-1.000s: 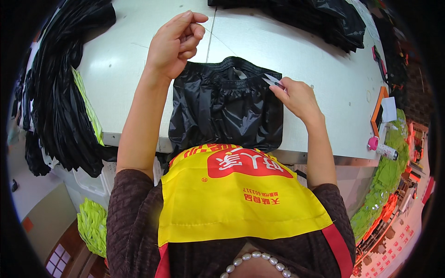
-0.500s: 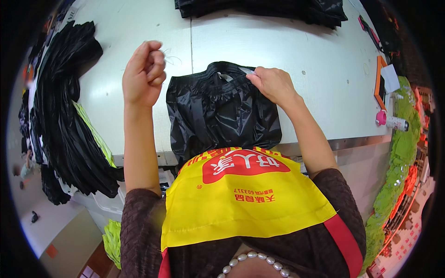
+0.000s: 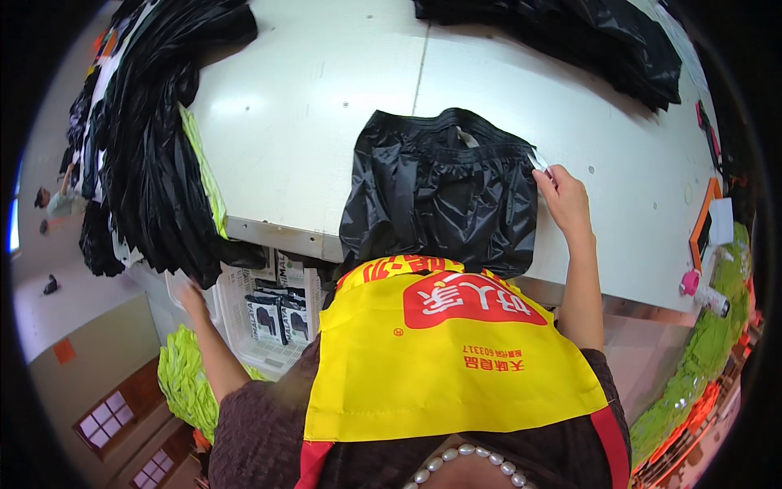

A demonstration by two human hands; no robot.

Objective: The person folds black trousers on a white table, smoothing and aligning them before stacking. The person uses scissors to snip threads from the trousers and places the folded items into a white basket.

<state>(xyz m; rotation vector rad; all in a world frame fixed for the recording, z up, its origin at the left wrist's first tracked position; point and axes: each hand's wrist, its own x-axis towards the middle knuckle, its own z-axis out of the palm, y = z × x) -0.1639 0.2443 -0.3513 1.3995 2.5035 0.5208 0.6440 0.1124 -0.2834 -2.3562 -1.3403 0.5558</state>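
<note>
A black garment with a gathered elastic waistband lies flat on the white table, its lower part hanging over the front edge toward me. My right hand rests at the garment's right waistband corner, fingers closed on a small pale tool whose tip touches the fabric. Off the table, my left hand is lowered beside a white plastic crate under the table edge. It is blurred, and I cannot tell what it holds.
A thick stack of black garments drapes over the table's left edge, with neon yellow-green fabric tucked in it. Another black pile lies at the far right. A pink-capped bottle and an orange object sit at the right edge.
My left hand has dropped from above the table down to the crate beneath the left edge. My right hand has stayed at the garment's waistband corner.
</note>
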